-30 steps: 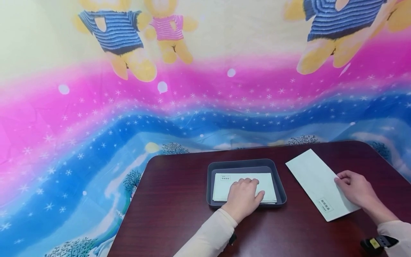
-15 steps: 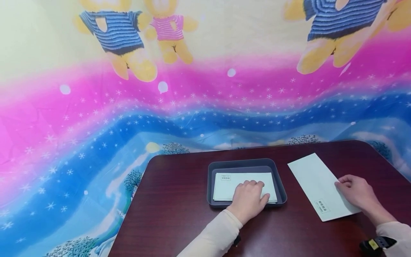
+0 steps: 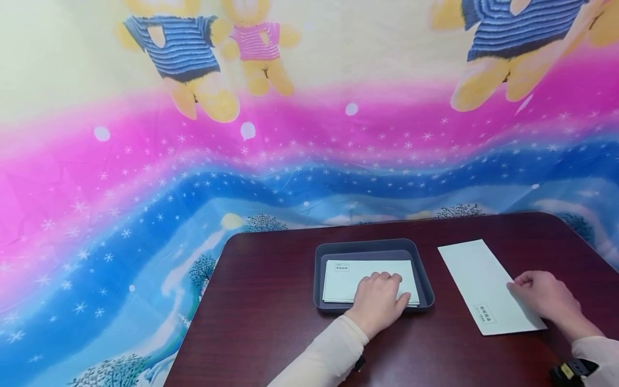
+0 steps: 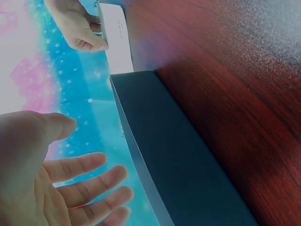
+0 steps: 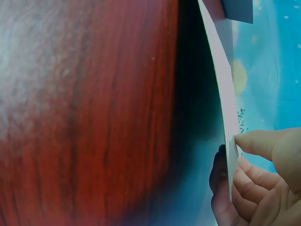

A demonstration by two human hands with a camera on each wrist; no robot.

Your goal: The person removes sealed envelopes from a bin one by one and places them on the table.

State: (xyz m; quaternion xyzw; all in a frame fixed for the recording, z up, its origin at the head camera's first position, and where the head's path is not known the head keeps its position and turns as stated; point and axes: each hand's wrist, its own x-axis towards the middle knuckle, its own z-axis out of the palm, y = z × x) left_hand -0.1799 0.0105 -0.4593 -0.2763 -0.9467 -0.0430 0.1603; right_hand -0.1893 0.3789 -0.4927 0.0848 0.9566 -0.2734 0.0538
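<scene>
My right hand (image 3: pixel 551 301) pinches the right edge of a pale envelope (image 3: pixel 483 290), thumb above and fingers beneath, as the right wrist view shows. The envelope (image 5: pixel 225 94) is seen there nearly edge-on, lifted off the tabletop at that edge. Small printed characters sit in a box near its lower end. My left hand (image 3: pixel 379 303) hovers over a dark grey tray (image 3: pixel 372 246) holding a stack of similar envelopes (image 3: pixel 340 285). In the left wrist view, the left hand (image 4: pixel 80 183) has its fingers apart and relaxed, holding nothing, above the tray's wall.
The tray stands on a dark red-brown table (image 3: pixel 271 290) with rounded corners. Behind the table hangs a printed cloth (image 3: pixel 300 134) with bears and snowflakes. A black strap device (image 3: pixel 573 371) sits on the right wrist.
The right hand has moved slightly down and right, and its envelope has shifted with it, turning a little more upright. The left hand has drifted a little right over the tray.
</scene>
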